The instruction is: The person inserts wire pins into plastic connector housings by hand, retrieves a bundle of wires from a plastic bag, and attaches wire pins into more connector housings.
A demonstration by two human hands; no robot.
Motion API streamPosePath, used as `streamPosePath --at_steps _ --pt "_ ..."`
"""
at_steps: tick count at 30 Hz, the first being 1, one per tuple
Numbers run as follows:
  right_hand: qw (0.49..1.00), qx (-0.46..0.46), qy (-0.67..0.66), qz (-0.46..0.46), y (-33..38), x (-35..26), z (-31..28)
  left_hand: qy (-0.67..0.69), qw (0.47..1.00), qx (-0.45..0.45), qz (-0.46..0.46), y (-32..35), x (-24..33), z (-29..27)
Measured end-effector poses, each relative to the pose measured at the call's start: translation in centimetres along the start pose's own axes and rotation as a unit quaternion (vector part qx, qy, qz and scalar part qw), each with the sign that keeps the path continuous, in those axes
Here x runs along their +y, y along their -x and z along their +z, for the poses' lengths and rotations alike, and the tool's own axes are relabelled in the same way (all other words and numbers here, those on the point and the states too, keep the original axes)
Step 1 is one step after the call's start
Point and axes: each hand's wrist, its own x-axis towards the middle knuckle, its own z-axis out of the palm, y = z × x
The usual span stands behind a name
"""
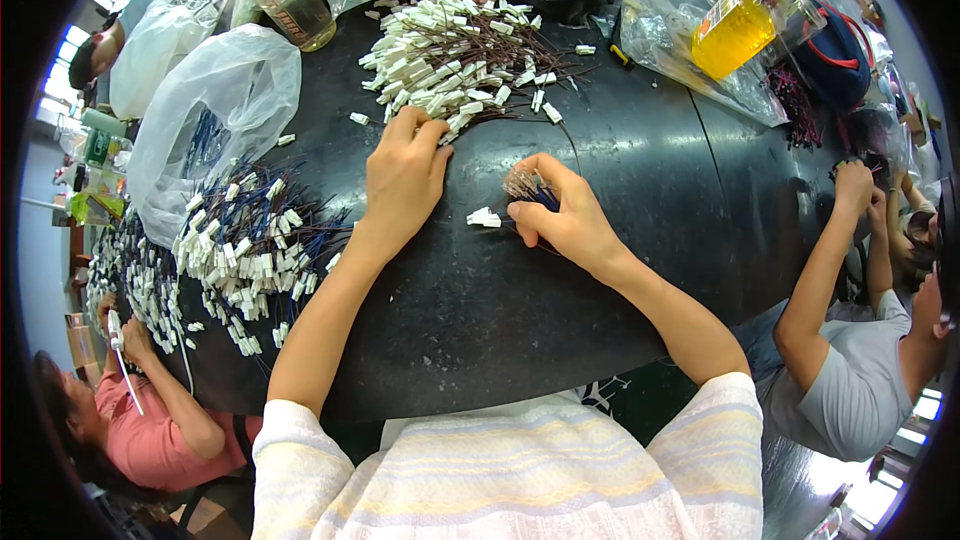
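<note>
Right hand (570, 215) grips a wire bundle (528, 187); left hand (403, 175) reaches open-fingered into the far plug pile (455, 55), mostly unsorted.

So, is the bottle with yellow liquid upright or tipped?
Tipped: the bottle lies slanted on a clear plastic bag, its cap end pointing up-right.

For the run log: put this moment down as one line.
left hand: reaching into pile of white-connector wires | right hand: holding small wire bundle | loose white connector between hands
</note>
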Motion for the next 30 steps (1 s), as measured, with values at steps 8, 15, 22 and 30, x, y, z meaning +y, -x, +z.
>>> streamPosePath --at_steps 8,15,22,30 --pt "0.997 -0.042 -0.070 -0.007 -0.3 0.7 -0.8 0.151 0.971 -0.058 -0.176 1.6 1.7 -0.9" --pt "0.988 -0.066 -0.131 0.051 -0.1 0.3 -0.9 0.221 0.942 -0.096 -0.233 1.9 1.4 -2.2" --pt "0.999 -0.025 -0.012 -0.016 -0.1 0.8 -0.1 0.128 0.970 -0.107 -0.174 2.7 0.5 -3.0" --pt "0.999 0.010 -0.040 -0.001 0.2 0.5 0.2 0.248 0.936 -0.104 -0.228 2.7 2.8 -3.5"
